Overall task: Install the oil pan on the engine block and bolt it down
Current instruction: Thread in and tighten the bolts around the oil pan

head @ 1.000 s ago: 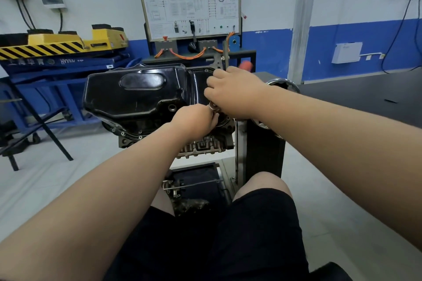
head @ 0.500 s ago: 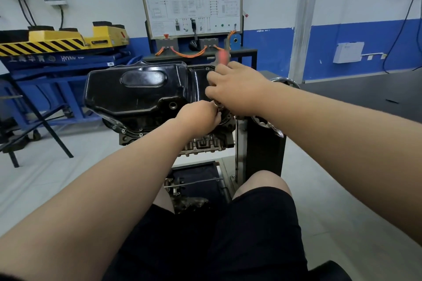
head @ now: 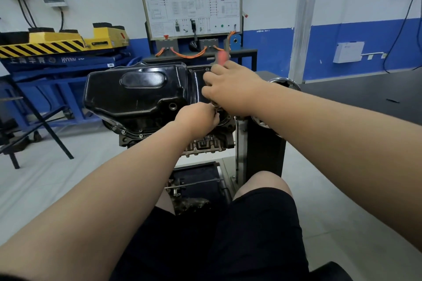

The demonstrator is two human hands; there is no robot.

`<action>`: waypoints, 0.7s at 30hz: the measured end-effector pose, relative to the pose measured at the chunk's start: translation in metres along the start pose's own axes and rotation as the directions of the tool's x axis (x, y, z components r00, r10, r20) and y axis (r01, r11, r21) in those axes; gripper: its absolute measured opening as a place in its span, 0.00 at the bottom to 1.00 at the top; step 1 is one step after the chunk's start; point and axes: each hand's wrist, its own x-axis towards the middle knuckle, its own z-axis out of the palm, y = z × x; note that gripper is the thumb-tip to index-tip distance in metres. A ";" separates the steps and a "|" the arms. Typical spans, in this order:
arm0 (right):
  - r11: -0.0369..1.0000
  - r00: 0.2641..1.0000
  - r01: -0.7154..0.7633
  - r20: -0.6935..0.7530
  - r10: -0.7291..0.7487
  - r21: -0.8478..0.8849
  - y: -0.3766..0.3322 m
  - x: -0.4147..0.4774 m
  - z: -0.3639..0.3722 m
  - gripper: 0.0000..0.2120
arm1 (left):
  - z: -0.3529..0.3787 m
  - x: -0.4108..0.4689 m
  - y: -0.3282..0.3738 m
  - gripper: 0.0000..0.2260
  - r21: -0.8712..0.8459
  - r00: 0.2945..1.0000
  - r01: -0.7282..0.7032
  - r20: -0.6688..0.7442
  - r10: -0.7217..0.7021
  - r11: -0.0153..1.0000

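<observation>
Since the oil pan (head: 137,96) already sits on the engine block (head: 210,143) with bolts (head: 123,131) along its near flange, I judge bolting is midway: my right hand (head: 230,89) grips a red-handled tool (head: 222,56), my left hand (head: 196,118) pinches a small metal piece (head: 215,104) at the pan's edge.

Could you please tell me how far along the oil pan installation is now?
Done: the glossy black oil pan sits on the grey engine block, with small bolts visible in its near-left flange. In hand: the right hand grips a red-handled tool while the left hand holds its metal end at the near-right flange. Left: probably more bolts; the far edge is hidden.
</observation>
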 end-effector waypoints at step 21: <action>0.894 0.896 -0.385 0.325 0.303 0.228 -0.017 0.006 -0.006 0.20 | -0.006 0.002 -0.002 0.10 -0.018 0.993 0.102 0.057 -0.101 0.995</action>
